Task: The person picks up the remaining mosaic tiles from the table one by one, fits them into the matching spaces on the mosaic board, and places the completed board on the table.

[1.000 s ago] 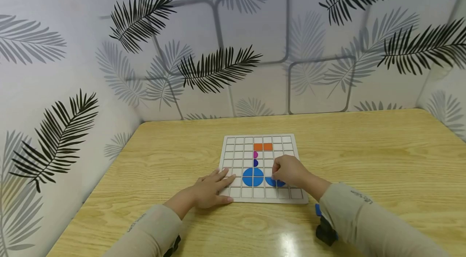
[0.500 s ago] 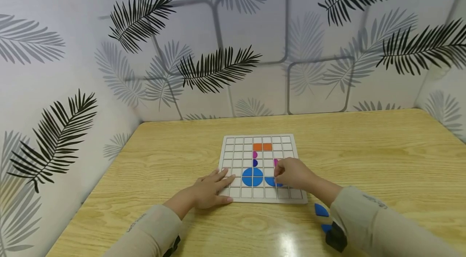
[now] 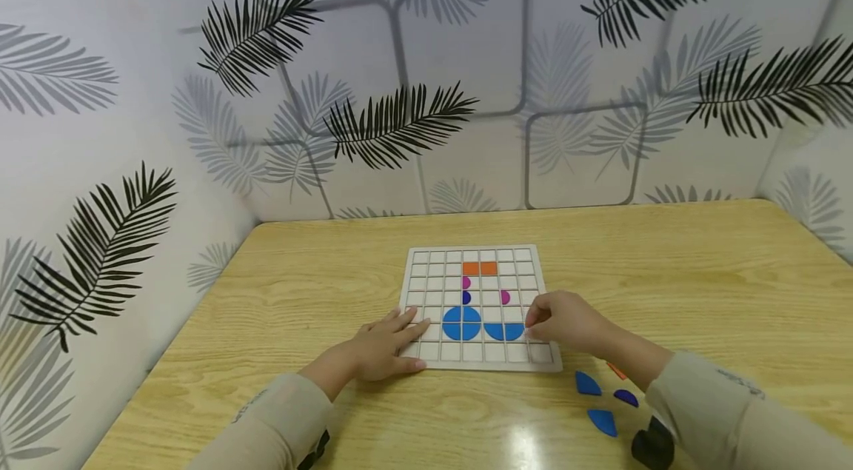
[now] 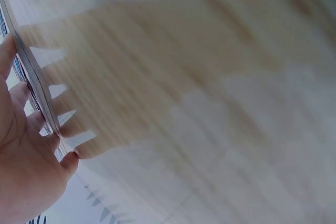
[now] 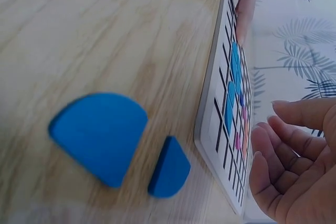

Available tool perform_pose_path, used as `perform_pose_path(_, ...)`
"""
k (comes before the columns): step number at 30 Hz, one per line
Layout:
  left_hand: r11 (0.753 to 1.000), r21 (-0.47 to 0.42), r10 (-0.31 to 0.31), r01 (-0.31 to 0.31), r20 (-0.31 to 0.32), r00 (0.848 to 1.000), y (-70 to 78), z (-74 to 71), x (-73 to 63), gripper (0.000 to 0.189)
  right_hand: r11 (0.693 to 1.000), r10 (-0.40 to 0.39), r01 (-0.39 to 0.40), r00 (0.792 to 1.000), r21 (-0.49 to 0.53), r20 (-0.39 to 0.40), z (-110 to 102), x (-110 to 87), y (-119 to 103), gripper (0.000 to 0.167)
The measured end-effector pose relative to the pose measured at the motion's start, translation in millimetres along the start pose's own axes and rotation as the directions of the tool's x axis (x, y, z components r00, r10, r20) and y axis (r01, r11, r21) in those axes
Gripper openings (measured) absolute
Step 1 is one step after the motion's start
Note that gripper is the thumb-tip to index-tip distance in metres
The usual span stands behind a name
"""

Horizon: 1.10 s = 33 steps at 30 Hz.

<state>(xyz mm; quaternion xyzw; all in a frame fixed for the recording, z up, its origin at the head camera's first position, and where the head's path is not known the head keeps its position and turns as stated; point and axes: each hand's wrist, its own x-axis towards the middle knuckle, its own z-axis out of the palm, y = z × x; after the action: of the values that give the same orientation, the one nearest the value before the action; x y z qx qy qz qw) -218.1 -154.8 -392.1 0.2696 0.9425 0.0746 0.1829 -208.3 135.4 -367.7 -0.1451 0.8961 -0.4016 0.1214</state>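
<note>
A white grid board [image 3: 474,353] lies on the wooden table with coloured pieces set in its squares. My left hand [image 3: 388,348] rests with spread fingers on its left edge. Over the right edge is my right hand [image 3: 571,323], fingers loosely bent; in the right wrist view its thumb stands apart from the fingers and nothing shows between them. Just left of its fingertips, two blue quarter-circle pieces [image 3: 503,331] form a half disc. A full blue disc [image 3: 462,323] of quarters sits beside them. Above are a magenta half-circle [image 3: 506,297], another magenta one, a dark-blue one and two orange squares [image 3: 480,269].
Loose on the table right of the board lie two blue quarter-circles [image 3: 603,422], a dark-blue half-circle [image 3: 626,397] and an orange piece [image 3: 617,371] partly under my right forearm. A leaf-patterned wall [image 3: 466,48] rises behind the table's far edge.
My right hand has moved right, off the blue half disc, and the magenta half-circle on the right now shows fully. Its sleeve uncovers more loose pieces. The left hand stays put.
</note>
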Motion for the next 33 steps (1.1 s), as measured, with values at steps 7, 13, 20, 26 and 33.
perform_pose_path(7, 1.0, 0.0, 0.002, -0.002, -0.002, 1.0, -0.5, 0.6, -0.2, 0.066, 0.998, 0.02, -0.021, 1.0, 0.064, 0.018, -10, -7.4, 9, 0.009)
perform_pose_path(13, 1.0, 0.002, -0.002, 0.002, 0.006, 1.0, -0.9, 0.9, 0.2, 0.066, 0.997, 0.005, -0.007, 1.0, 0.08, 0.024, -17, -15.6, 12, 0.01)
perform_pose_path(20, 1.0, -0.002, 0.003, -0.003, 0.002, 1.0, -1.1, 0.6, 0.0, 0.066, 0.997, -0.026, 0.023, 0.999, 0.074, 0.031, -23, -24.2, 19, 0.013)
perform_pose_path(26, 1.0, -0.014, 0.02, -0.02, -0.014, 1.0, -4.5, 3.7, 0.4, 0.068, 0.995, -0.005, -0.001, 0.998, 0.102, 0.057, -26, -30.6, 27, 0.015)
perform_pose_path(33, 1.0, -0.008, 0.02, -0.02, -0.016, 1.0, -5.1, 5.6, 2.2, 0.069, 0.986, -0.062, 0.043, 0.992, 0.161, 0.114, -30, -37.9, 36, 0.019)
